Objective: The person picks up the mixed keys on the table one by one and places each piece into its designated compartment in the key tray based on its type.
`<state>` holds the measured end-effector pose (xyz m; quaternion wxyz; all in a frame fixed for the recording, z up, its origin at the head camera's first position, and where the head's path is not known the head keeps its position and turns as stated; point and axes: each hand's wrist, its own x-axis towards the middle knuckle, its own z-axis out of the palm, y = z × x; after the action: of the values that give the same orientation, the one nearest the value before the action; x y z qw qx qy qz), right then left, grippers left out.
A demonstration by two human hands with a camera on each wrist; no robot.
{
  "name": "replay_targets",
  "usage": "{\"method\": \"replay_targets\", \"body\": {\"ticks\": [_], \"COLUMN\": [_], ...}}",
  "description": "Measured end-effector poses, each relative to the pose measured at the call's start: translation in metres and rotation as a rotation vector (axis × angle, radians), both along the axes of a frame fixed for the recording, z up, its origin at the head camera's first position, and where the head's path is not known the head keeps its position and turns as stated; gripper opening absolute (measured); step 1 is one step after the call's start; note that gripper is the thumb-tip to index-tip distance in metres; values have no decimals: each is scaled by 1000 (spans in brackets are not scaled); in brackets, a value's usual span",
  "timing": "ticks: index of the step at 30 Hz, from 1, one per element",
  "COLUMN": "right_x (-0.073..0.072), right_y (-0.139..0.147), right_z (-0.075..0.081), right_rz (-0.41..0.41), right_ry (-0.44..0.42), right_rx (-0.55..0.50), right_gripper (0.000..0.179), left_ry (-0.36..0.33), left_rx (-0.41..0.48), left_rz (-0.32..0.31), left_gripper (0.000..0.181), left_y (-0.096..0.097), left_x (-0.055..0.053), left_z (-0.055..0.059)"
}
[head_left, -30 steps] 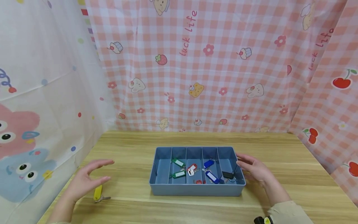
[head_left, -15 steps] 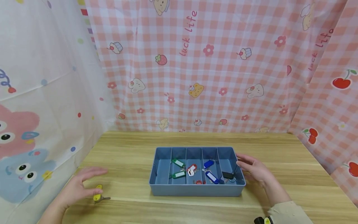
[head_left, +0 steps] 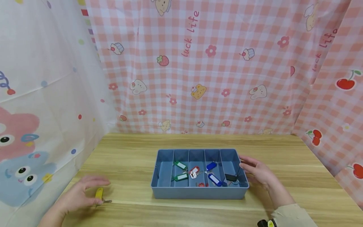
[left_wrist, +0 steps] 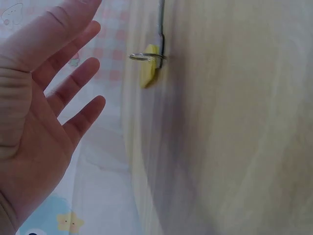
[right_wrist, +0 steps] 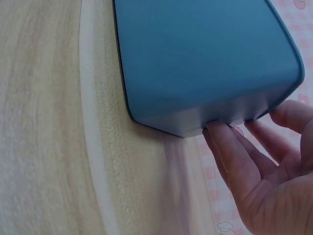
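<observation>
On the left of the wooden table lies a yellow key tag [head_left: 99,193] with a metal key [head_left: 107,201] attached. My left hand [head_left: 76,194] is beside it, thumb and fingers apart around the tag. In the left wrist view a gap shows between that hand [left_wrist: 36,107] and the yellow tag [left_wrist: 148,76] with its ring. A blue divided box [head_left: 199,193] stands at mid-table. Against its right end rest the fingertips of my right hand [head_left: 261,171], thumb near the rim. From the right wrist view, these fingers [right_wrist: 234,156] look fairly straight on the end wall.
Inside the box, green key tags [head_left: 181,177], red tags [head_left: 195,169], blue tags [head_left: 215,179] and a black tag [head_left: 230,177] lie in separate compartments. The leftmost compartment [head_left: 165,173] shows bare floor. Patterned cloth [head_left: 210,72] hangs behind the table and at both sides.
My left hand has moved down and slightly left, from above the yellow key tag to a place around it. The right hand and the box have stayed put.
</observation>
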<state>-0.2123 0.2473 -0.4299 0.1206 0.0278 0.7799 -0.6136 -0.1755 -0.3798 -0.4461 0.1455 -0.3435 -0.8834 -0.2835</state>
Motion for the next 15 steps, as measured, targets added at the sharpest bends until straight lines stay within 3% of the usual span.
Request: {"method": "replay_targets", "body": {"ticks": [6, 15], "right_x": [0, 0], "right_y": [0, 1], "right_z": [0, 0], "right_rz": [1, 18], "right_ry": [-4, 2], "right_rx": [4, 9], "right_gripper": [58, 59], "left_ry": [18, 55], "left_rx": [-77, -72], "left_rz": [-2, 33], "left_gripper": [55, 53], "left_y": [-7, -15], "left_x": [-1, 1], "left_z": [-5, -12]}}
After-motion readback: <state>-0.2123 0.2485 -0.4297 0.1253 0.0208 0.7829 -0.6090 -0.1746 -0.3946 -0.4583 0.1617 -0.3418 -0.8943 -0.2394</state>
